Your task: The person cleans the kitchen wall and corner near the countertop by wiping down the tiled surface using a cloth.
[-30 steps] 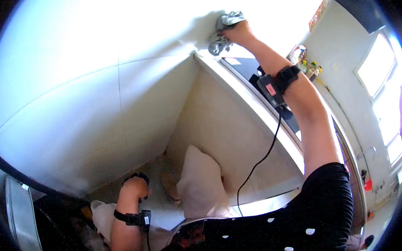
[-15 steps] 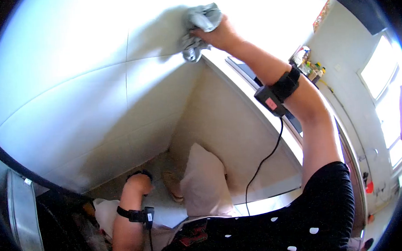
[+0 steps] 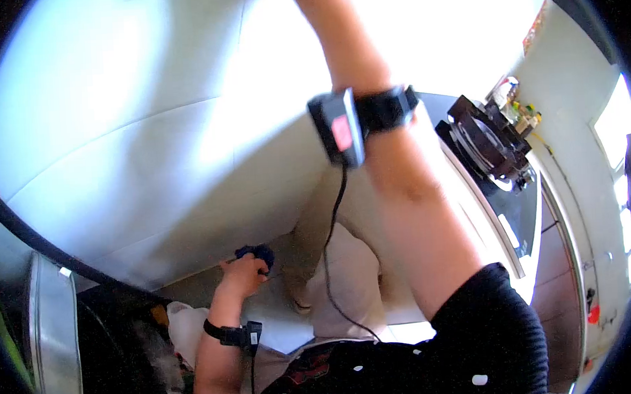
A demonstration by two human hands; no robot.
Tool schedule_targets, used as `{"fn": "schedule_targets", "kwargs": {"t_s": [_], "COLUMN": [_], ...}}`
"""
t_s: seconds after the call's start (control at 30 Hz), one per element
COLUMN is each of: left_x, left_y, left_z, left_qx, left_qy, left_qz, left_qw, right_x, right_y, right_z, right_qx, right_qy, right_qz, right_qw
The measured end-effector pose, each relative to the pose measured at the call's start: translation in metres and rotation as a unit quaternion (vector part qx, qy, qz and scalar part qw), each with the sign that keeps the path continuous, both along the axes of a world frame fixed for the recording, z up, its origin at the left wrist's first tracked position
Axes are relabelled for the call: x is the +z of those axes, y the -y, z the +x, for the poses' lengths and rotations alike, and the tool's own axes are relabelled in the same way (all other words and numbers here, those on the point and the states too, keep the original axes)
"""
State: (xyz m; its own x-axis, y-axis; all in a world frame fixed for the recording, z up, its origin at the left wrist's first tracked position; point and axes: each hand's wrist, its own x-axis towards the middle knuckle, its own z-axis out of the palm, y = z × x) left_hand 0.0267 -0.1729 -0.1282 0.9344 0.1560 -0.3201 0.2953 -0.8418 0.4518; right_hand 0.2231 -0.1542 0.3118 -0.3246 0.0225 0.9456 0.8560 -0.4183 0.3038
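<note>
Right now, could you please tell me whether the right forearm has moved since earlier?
Yes: judged against the tile seam, the right forearm has moved up and leftward in the picture.

A kitchen, black hob (image 3: 510, 207) with a round burner (image 3: 485, 139), bottles (image 3: 527, 117) clustered beyond it, pale tiled wall (image 3: 177, 143)

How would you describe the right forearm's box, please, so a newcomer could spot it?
Find the white-spotted black top, low in view. From its sleeve, follow the right arm up to the strapped box, whose pink label distinguishes it from the white-labelled box on the left arm.
</note>
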Motion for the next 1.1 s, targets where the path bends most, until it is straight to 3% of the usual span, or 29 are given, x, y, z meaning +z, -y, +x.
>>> {"fn": "schedule_targets", "kwargs": {"t_s": [0.03,0.07,0.1,0.17,0.3,0.4,0.53,0.57,0.63,0.7,0.77,0.83,0.9,0.97,1.03,1.1], "left_x": [0.003,0.006,0.009,0.021,0.042,0.037,0.056,0.062,0.097,0.096,0.097,0.071,0.045,0.035,0.048,0.054], "left_y": [0.002,0.003,0.004,0.004,0.004,0.002,-0.008,-0.012,-0.012,-0.020,-0.020,-0.028,-0.032,-0.033,-0.024,-0.027], "left_z": [-0.003,-0.006,-0.006,-0.003,-0.004,-0.004,-0.006,-0.006,-0.005,0.009,0.022,0.036,0.046,0.047,0.054,0.049], "left_qx": [0.019,0.038,0.043,0.128,0.214,0.233,0.210,0.212,0.215,0.204,0.205,0.207,0.283,0.298,0.349,0.337], "left_qy": [0.082,0.164,0.161,0.274,0.240,0.382,0.452,0.448,0.363,0.378,0.410,0.411,0.407,0.361,0.393,0.371], "left_qz": [-0.006,-0.011,-0.009,-0.109,-0.162,-0.152,-0.119,-0.113,-0.268,-0.224,-0.237,-0.237,-0.368,-0.378,-0.473,-0.453], "left_qw": [0.996,0.986,0.986,0.947,0.933,0.881,0.859,0.861,0.866,0.875,0.857,0.856,0.786,0.799,0.707,0.737], "right_x": [-0.024,-0.064,-0.107,-0.162,-0.250,-0.275,-0.275,-0.271,-0.246,-0.223,-0.241,-0.280,-0.333,-0.371,-0.386,-0.381], "right_y": [0.011,0.010,0.007,0.014,0.046,0.059,0.058,0.055,0.048,0.050,0.045,0.038,0.032,0.035,0.039,0.038], "right_z": [-0.004,0.003,0.013,0.021,0.015,0.017,0.015,0.016,0.014,0.009,0.014,0.020,0.015,0.005,-0.001,0.005], "right_qx": [0.009,-0.036,-0.080,0.038,0.089,0.095,0.176,0.210,0.185,0.140,0.165,0.134,0.162,0.170,0.205,0.207], "right_qy": [-0.098,-0.076,-0.054,0.009,-0.058,-0.037,-0.110,-0.169,-0.247,-0.268,-0.231,-0.116,-0.092,-0.104,-0.134,-0.133], "right_qz": [-0.105,-0.082,-0.059,-0.085,-0.185,-0.253,-0.223,-0.179,-0.059,0.011,-0.003,-0.135,-0.163,-0.185,-0.272,-0.276], "right_qw": [0.990,0.993,0.994,0.996,0.977,0.962,0.952,0.946,0.949,0.953,0.959,0.975,0.969,0.962,0.931,0.929]}}
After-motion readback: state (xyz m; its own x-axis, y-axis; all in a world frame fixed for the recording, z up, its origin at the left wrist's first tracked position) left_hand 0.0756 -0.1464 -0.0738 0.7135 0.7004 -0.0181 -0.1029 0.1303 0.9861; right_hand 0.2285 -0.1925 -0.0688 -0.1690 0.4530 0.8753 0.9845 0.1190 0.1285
